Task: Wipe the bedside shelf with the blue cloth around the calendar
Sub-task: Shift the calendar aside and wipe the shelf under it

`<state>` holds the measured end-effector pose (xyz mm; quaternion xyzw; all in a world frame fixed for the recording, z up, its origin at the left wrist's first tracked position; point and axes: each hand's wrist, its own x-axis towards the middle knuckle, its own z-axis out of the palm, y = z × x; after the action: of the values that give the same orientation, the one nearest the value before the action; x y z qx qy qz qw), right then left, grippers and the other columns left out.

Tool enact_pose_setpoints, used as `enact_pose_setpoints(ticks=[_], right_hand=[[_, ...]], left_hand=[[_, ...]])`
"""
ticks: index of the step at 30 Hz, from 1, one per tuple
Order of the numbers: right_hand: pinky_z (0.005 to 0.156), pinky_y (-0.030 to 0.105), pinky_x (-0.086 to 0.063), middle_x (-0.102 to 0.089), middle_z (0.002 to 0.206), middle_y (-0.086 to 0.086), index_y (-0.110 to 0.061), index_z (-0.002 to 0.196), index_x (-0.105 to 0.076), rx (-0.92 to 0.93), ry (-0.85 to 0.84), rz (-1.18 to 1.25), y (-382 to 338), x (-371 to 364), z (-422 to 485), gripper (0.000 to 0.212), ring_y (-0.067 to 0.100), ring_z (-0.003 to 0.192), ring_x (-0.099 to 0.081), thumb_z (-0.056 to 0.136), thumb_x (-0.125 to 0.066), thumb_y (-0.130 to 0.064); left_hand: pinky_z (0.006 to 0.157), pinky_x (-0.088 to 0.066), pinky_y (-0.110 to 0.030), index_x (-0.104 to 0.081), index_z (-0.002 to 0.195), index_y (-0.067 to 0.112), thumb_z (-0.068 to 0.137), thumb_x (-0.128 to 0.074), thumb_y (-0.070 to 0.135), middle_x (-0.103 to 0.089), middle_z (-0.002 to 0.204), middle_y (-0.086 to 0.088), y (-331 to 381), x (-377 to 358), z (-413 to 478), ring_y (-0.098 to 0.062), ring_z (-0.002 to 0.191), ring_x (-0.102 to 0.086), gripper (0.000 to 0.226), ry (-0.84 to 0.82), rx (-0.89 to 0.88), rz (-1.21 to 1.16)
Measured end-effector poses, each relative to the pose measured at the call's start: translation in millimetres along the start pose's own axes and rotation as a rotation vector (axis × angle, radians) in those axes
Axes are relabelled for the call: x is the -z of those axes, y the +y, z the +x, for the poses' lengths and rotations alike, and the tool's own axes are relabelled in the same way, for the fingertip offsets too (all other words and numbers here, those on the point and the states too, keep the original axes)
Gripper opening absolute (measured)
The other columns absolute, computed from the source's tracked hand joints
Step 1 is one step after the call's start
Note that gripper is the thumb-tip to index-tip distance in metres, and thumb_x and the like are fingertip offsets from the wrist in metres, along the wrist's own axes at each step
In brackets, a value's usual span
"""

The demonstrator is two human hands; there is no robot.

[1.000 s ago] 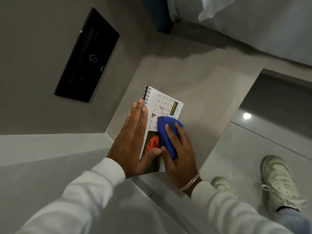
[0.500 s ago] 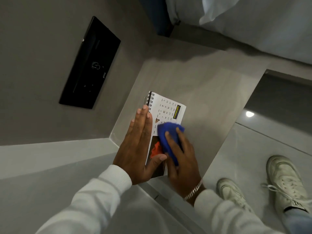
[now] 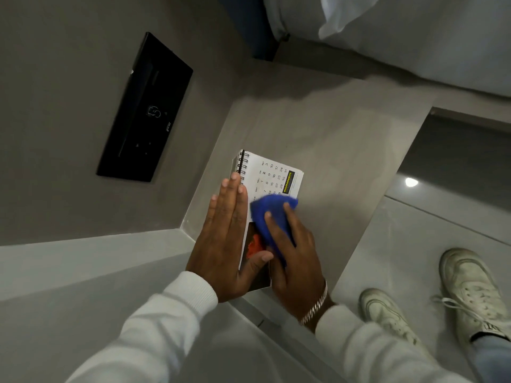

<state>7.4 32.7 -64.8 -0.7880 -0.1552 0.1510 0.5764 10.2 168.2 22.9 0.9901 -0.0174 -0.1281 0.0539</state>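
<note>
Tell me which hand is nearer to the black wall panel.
Left. The left hand lies flat along the calendar's spiral-bound edge, on the side facing the black wall panel. The right hand presses the blue cloth on the calendar, farther away.

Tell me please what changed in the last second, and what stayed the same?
The right hand slid the blue cloth a little up the calendar page, toward the date grid. Nothing was picked up or let go. The left hand stays flat along the calendar's spiral edge, thumb over the lower picture, and the calendar lies in the same place on the shelf. The rest of the apparent shift is camera movement.
</note>
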Motion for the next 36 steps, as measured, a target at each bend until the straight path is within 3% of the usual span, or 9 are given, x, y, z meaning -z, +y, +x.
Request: enact_pose_setpoints(ticks=[4, 7, 12, 16, 19, 23, 28, 36], right_hand=[[0.109, 0.042, -0.033, -0.011, 0.158, 0.001, -0.031, 0.144, -0.024, 0.019, -0.024, 0.035, -5.6, -2.5, -11.2, 0.055, 0.030, 0.139, -0.028, 0.092, -0.043, -0.036], [0.108, 0.040, -0.029, -0.015, 0.158, 0.008, -0.029, 0.145, -0.024, -0.008, 0.030, 0.031, -9.7, 0.2, 26.0, 0.055, 0.033, 0.138, -0.028, 0.093, -0.042, -0.039], [0.106, 0.045, -0.034, -0.020, 0.158, 0.014, -0.024, 0.146, -0.025, -0.043, 0.075, -0.045, -1.6, 8.6, 58.9, 0.056, 0.036, 0.134, -0.034, 0.093, -0.046, -0.028], [0.107, 0.054, -0.037, -0.015, 0.157, 0.013, -0.028, 0.146, -0.020, -0.046, 0.001, -0.024, 1.9, 4.3, 10.1, 0.056, 0.038, 0.135, -0.033, 0.094, -0.041, -0.035], [0.109, 0.047, -0.034, -0.006, 0.158, 0.002, -0.040, 0.145, -0.008, -0.012, -0.062, -0.019, -0.4, 0.8, -12.0, 0.063, 0.034, 0.139, -0.028, 0.092, -0.043, -0.040], [0.108, 0.042, -0.028, -0.010, 0.159, 0.007, -0.036, 0.145, -0.015, 0.017, 0.000, 0.011, -12.2, 0.2, 21.7, 0.061, 0.034, 0.139, -0.026, 0.091, -0.039, -0.049], [0.103, 0.053, -0.036, -0.021, 0.155, 0.022, -0.021, 0.145, -0.028, 0.010, 0.103, -0.079, -12.3, 5.4, 71.1, 0.063, 0.044, 0.129, -0.037, 0.089, -0.056, -0.015], [0.097, 0.040, -0.047, -0.005, 0.161, 0.013, -0.025, 0.150, -0.006, -0.121, -0.076, -0.325, -5.5, 13.2, 77.3, 0.081, 0.035, 0.127, -0.036, 0.089, -0.058, -0.012]], left_hand=[[0.123, -0.004, -0.043, 0.010, 0.152, 0.016, 0.089, -0.019, 0.072, 0.014, 0.162, -0.001, 0.3, -0.3, -0.2, -0.023, 0.152, 0.005, 0.089, 0.004, -0.011, -0.026], [0.124, -0.001, -0.040, 0.013, 0.152, 0.017, 0.088, -0.018, 0.072, 0.018, 0.162, 0.000, 0.4, 0.6, 0.0, -0.023, 0.152, 0.006, 0.090, 0.006, -0.015, -0.015], [0.121, -0.011, -0.054, 0.007, 0.152, 0.008, 0.089, -0.022, 0.069, 0.005, 0.163, -0.015, 2.0, 3.1, 0.8, -0.029, 0.152, 0.003, 0.093, -0.018, 0.004, 0.022], [0.123, -0.008, -0.048, 0.006, 0.153, 0.011, 0.088, -0.022, 0.071, 0.008, 0.164, -0.009, 1.2, 2.2, 0.6, -0.026, 0.152, 0.004, 0.093, -0.023, 0.008, 0.037], [0.124, 0.000, -0.041, 0.008, 0.153, 0.015, 0.088, -0.021, 0.072, 0.015, 0.163, 0.000, -0.7, -0.9, -0.5, -0.024, 0.152, 0.005, 0.091, 0.008, -0.018, 0.028], [0.123, -0.004, -0.046, 0.009, 0.153, 0.013, 0.088, -0.020, 0.073, 0.012, 0.164, -0.005, -1.5, -2.4, -0.9, -0.026, 0.152, 0.004, 0.093, -0.003, -0.024, 0.022], [0.122, -0.008, -0.052, 0.006, 0.152, 0.008, 0.088, -0.024, 0.071, 0.006, 0.163, -0.015, -1.4, -2.1, -1.1, -0.029, 0.151, 0.004, 0.095, -0.001, -0.042, 0.000], [0.120, -0.011, -0.051, 0.004, 0.153, 0.011, 0.087, -0.027, 0.072, 0.000, 0.164, -0.013, -3.1, -4.6, -0.5, -0.029, 0.152, 0.000, 0.095, 0.015, -0.017, 0.052]])
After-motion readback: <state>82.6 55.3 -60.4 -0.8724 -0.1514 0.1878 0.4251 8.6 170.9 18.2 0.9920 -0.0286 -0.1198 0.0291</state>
